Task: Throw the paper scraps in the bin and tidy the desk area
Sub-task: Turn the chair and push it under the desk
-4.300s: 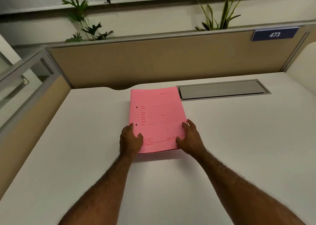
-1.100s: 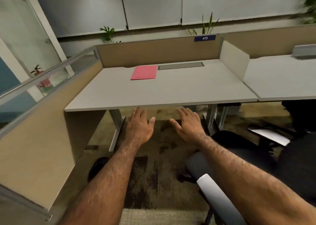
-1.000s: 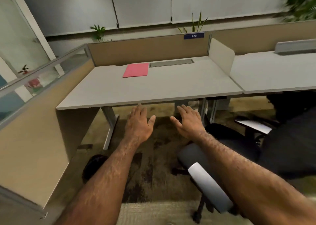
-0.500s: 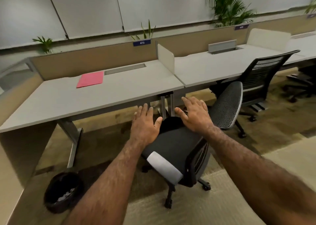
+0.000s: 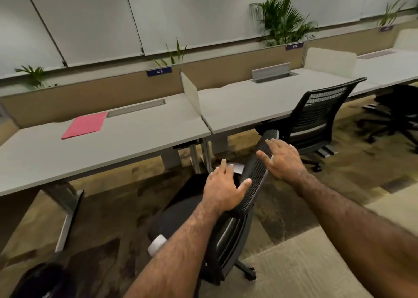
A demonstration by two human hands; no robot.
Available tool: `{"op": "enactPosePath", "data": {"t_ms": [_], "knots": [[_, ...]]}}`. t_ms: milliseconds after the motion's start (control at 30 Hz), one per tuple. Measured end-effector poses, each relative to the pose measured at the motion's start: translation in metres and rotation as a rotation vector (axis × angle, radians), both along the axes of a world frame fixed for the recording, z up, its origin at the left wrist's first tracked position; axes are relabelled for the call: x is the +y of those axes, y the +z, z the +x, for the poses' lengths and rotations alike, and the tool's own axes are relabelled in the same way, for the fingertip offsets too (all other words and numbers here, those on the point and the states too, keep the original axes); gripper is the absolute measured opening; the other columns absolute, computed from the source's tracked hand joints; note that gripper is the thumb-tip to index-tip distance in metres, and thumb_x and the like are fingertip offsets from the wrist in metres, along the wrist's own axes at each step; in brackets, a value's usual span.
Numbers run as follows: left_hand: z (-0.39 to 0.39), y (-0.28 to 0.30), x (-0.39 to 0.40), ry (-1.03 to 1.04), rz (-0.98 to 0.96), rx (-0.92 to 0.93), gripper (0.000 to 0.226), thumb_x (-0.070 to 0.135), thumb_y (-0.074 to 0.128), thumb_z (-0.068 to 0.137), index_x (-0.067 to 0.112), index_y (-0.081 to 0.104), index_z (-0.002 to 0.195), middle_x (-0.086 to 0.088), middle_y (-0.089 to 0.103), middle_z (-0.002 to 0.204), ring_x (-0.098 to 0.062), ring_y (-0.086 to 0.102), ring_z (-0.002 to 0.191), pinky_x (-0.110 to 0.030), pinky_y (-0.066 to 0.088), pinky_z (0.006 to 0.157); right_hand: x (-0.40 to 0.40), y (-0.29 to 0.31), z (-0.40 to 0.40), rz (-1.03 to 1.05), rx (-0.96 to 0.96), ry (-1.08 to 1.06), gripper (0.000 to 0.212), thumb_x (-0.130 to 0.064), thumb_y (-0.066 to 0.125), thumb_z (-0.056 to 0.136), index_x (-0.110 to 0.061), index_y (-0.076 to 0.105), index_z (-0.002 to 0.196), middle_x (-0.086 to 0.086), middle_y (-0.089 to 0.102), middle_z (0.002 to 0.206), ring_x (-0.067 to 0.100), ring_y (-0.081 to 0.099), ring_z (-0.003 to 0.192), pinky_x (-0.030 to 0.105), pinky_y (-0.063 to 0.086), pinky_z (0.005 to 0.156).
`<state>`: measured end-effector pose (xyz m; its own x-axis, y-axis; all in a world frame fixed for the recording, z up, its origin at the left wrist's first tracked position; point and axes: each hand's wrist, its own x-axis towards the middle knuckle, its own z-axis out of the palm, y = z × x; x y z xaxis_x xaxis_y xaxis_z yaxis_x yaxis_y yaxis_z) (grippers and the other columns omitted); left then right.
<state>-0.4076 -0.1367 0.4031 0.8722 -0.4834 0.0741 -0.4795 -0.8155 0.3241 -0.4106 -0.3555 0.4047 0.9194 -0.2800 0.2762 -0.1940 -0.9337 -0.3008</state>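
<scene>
A: Fingers first. Left hand (image 5: 222,188): fingers spread, palm down, thumb (image 5: 245,183) laid against the black mesh backrest (image 5: 256,173) of the near swivel office chair; it grips nothing. Right hand (image 5: 281,158): fingers splayed flat over the top of the same backrest, loose, not curled round it. Whether the palm presses the mesh, I cannot tell.

B: Texture of the chair?

A: Fine perforated mesh in a curved, narrow frame, seen nearly edge-on. Padded black seat (image 5: 192,209) below it, pale grey armrest pad (image 5: 157,244), and a castor (image 5: 248,275) on the patterned brown-and-beige carpet (image 5: 305,268).

B: The task's things?

A: Flat pink paper folder (image 5: 84,125), rectangular, lies at the back of the smooth pale grey desk top (image 5: 101,153), just beside the long metal cable hatch (image 5: 135,108). Round black waste bin (image 5: 43,282) stands on the floor at lower left, blurred; its contents are not readable.

B: Beyond that?

A: Tan fabric partition (image 5: 90,96) with a blue label plate reading 473 (image 5: 159,71). A second black mesh chair (image 5: 316,119) is at the neighbouring desk.
</scene>
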Motion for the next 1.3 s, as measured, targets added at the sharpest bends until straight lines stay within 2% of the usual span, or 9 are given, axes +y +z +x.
{"op": "enactPosePath", "data": {"t_ms": [100, 233, 433, 567, 767, 867, 1000, 1133, 1300], "knots": [[0.004, -0.012, -0.037, 0.027, 0.077, 0.134, 0.097, 0.080, 0.036, 0.079, 0.018, 0.017, 0.151, -0.004, 0.010, 0.163, -0.030, 0.035, 0.139, -0.046, 0.036, 0.107, -0.036, -0.006, 0.024, 0.006, 0.045, 0.040, 0.070, -0.062, 0.035, 0.095, -0.016, 0.037, 0.148, 0.009, 0.038, 0.154, 0.025, 0.030, 0.144, 0.043, 0.020, 0.119], [0.004, -0.028, -0.057, 0.072, 0.144, 0.245, 0.105, 0.077, 0.044, 0.071, 0.024, 0.007, 0.153, 0.001, 0.017, 0.161, -0.028, 0.040, 0.137, -0.047, 0.038, 0.105, -0.064, -0.015, 0.060, -0.042, 0.129, 0.107, 0.071, -0.062, 0.033, 0.096, -0.013, 0.037, 0.147, 0.010, 0.039, 0.153, 0.026, 0.031, 0.143, 0.043, 0.023, 0.119], [0.012, -0.028, -0.062, 0.105, 0.062, 0.268, 0.094, 0.062, 0.052, 0.064, 0.038, 0.021, 0.149, 0.007, 0.040, 0.150, -0.023, 0.048, 0.129, -0.041, 0.042, 0.104, -0.077, -0.030, 0.101, -0.076, 0.138, 0.172, 0.065, -0.064, 0.035, 0.093, -0.016, 0.052, 0.134, 0.010, 0.053, 0.139, 0.028, 0.044, 0.133, 0.044, 0.030, 0.113], [0.012, -0.026, -0.067, 0.128, 0.050, 0.272, 0.093, 0.057, 0.053, 0.065, 0.040, 0.018, 0.149, 0.004, 0.063, 0.123, -0.026, 0.060, 0.110, -0.039, 0.049, 0.090, -0.081, -0.039, 0.117, -0.132, 0.216, 0.223, 0.077, -0.071, 0.033, 0.090, -0.015, 0.047, 0.141, 0.010, 0.044, 0.150, 0.027, 0.034, 0.142, 0.042, 0.022, 0.118], [0.019, -0.022, -0.065, 0.105, -0.034, 0.403, 0.097, 0.049, 0.056, 0.066, 0.037, 0.011, 0.151, 0.001, 0.060, 0.124, -0.022, 0.060, 0.105, -0.036, 0.052, 0.089, -0.090, -0.047, 0.125, -0.126, 0.248, 0.255, 0.082, -0.077, 0.026, 0.087, -0.020, 0.046, 0.143, 0.006, 0.031, 0.159, 0.024, 0.019, 0.149, 0.038, 0.008, 0.121], [0.021, -0.019, -0.061, 0.079, -0.049, 0.434, 0.097, 0.047, 0.058, 0.067, 0.035, 0.011, 0.152, 0.000, 0.060, 0.122, -0.019, 0.060, 0.101, -0.031, 0.053, 0.085, -0.090, -0.050, 0.126, -0.106, 0.241, 0.237, 0.086, -0.081, 0.018, 0.083, -0.026, 0.046, 0.143, 0.002, 0.027, 0.160, 0.022, 0.014, 0.150, 0.045, 0.011, 0.122], [0.026, -0.012, -0.047, 0.080, -0.086, 0.410, 0.093, 0.046, 0.060, 0.064, 0.036, 0.022, 0.149, 0.000, 0.064, 0.114, -0.017, 0.063, 0.096, -0.033, 0.056, 0.085, -0.082, -0.051, 0.134, -0.053, 0.196, 0.239, 0.095, -0.089, 0.008, 0.073, -0.033, 0.054, 0.135, -0.001, 0.033, 0.158, 0.021, 0.018, 0.149, 0.051, 0.015, 0.120], [0.030, -0.008, -0.023, 0.096, -0.133, 0.333, 0.070, 0.045, 0.059, 0.057, 0.041, 0.044, 0.125, 0.012, 0.069, 0.090, -0.008, 0.066, 0.078, -0.032, 0.059, 0.076, -0.067, -0.052, 0.140, 0.095, 0.049, 0.217, 0.088, -0.087, 0.019, 0.071, -0.032, 0.064, 0.124, -0.002, 0.042, 0.152, 0.021, 0.024, 0.146, 0.052, 0.013, 0.119], [0.033, -0.014, 0.006, 0.126, -0.114, 0.225, 0.068, 0.051, 0.057, 0.052, 0.046, 0.044, 0.119, 0.016, 0.071, 0.080, -0.001, 0.064, 0.070, -0.030, 0.059, 0.072, -0.069, -0.046, 0.149, 0.062, 0.073, 0.220, 0.083, -0.082, 0.024, 0.073, -0.029, 0.068, 0.119, 0.001, 0.044, 0.151, 0.024, 0.026, 0.145, 0.047, 0.010, 0.119]]}}
